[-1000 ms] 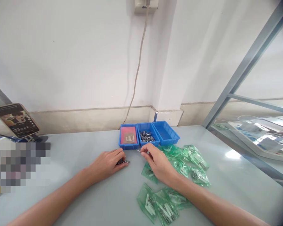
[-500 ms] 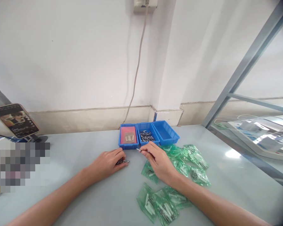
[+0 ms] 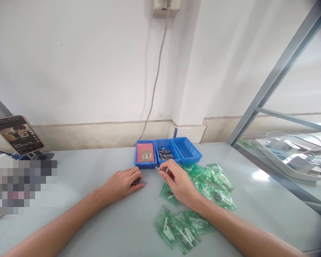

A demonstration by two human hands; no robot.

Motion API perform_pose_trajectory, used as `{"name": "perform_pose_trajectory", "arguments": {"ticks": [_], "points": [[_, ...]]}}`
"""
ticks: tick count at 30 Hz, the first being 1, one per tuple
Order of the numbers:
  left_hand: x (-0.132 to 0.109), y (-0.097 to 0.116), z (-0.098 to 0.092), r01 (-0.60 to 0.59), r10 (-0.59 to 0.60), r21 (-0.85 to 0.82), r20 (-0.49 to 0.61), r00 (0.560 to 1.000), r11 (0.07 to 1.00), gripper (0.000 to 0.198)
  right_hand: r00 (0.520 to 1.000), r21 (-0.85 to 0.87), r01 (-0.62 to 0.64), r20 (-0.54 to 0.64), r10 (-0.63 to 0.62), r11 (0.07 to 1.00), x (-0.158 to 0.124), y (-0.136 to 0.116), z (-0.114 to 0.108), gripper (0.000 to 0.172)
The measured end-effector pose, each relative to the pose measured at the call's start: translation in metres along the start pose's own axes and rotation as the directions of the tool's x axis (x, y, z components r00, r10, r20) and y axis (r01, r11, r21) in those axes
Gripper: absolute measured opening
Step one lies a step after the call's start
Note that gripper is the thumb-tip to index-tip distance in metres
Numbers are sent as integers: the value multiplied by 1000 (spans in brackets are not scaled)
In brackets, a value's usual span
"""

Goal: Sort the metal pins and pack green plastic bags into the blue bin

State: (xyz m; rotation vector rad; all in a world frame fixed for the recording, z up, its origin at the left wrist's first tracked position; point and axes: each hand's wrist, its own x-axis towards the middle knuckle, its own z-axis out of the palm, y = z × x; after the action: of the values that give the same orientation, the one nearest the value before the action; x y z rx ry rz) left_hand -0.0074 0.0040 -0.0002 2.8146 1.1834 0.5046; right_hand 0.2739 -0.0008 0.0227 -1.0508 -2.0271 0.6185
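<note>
My left hand [image 3: 122, 184] rests on the table, its fingers curled round several small metal screws [image 3: 141, 182] whose ends stick out past the fingertips. In front of the blue bins, my right hand [image 3: 178, 182] pinches one thin metal piece, which looks like a screw [image 3: 157, 168], between thumb and forefinger. Just beyond it, the middle blue bin [image 3: 162, 142] holds a heap of loose screws [image 3: 166, 154]. To its left, another blue bin [image 3: 146, 165] contains a pink sheet with a clear bag of white plugs [image 3: 146, 155] on top. The right blue bin [image 3: 187, 149] has nothing visible inside.
Green plastic bags [image 3: 186, 235] with white plugs and metal pieces lie under and around my right forearm; more green bags [image 3: 224, 198] sit to its right. A phone [image 3: 17, 135] on a stand is at the left. A metal shelf frame [image 3: 246, 116] rises at the right.
The view has shifted slightly. Both hands keep nearly the same places, with the left still round its screws and the right still pinching its metal piece.
</note>
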Motion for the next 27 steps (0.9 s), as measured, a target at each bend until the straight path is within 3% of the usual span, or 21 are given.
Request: {"name": "perform_pose_trajectory", "arguments": {"ticks": [16,27], "points": [[0,1,0,-1,1,10,-12,1000,1000,31,999,41,-42,2,42,998,0,-1,0,7],[0,0,-1,4,-4,-6,-14,1000,1000,29,990,274,-118,-46,136,954,1,-1,1,24]]}}
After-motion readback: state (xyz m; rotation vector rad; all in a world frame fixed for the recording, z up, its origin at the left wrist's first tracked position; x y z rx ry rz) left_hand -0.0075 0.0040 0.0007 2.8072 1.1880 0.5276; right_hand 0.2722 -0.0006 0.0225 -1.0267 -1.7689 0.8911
